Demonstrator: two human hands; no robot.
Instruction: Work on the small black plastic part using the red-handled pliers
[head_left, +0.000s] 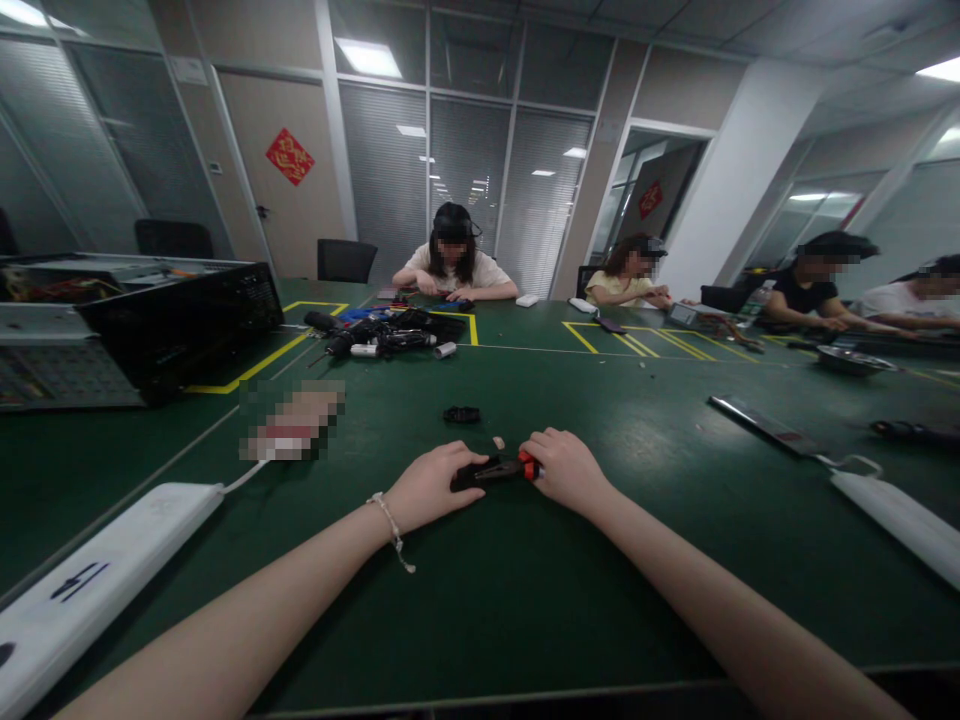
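Observation:
My right hand [568, 472] is closed around the red handles of a pair of pliers [501, 470], whose dark jaws point left. In my left hand [429, 486] a small black part [466, 474] sits between thumb and fingers. The jaws meet this part or lie right against it; which of the two I cannot tell. Just beyond the pliers lies a small pale fragment [499, 442]. Another black piece [461, 414] rests on the green table [600, 620], a little farther from my hands.
An opened computer case [187, 325] stands at the left, near a white power strip [112, 570]. A black cable pile with tools [390, 330] lies ahead. At right are a phone [761, 425] and another white strip [900, 520]. Several people sit along the far side.

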